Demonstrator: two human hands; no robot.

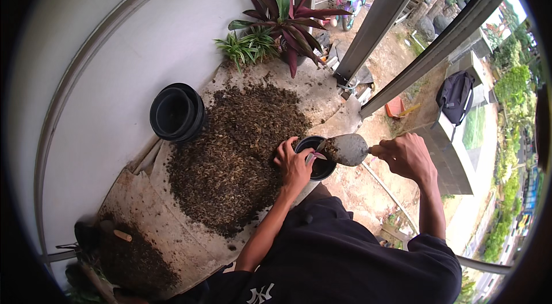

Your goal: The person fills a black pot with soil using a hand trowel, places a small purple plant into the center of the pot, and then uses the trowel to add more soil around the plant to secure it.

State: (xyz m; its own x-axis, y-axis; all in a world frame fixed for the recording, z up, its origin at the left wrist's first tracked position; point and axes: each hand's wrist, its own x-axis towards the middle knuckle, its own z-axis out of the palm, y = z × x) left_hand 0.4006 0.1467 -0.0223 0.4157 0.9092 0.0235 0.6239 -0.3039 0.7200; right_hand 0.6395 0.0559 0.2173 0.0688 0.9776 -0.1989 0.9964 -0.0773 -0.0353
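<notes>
My right hand (407, 157) grips the short handle of a metal hand trowel (351, 149). The trowel's blade, with some soil mix at its tip, reaches over the rim of a black plastic pot (331, 173). At the pot's left side is my left hand (296, 164), pinching a small plant with pink and green leaves (318, 155) between thumb and fingers. The plant's lower end is hidden. Dark soil shows inside the pot. Just left of the pot spreads a large heap of soil mixed with husk-like bits (233, 157).
Nested black pots (177, 112) stand beside the white wall (120, 58). A purple-leaved plant (284, 15) and a striped-leaf plant (246, 47) sit at the far end. Metal posts (384, 19) rise on the right. A darker soil pile (129, 256) lies lower left.
</notes>
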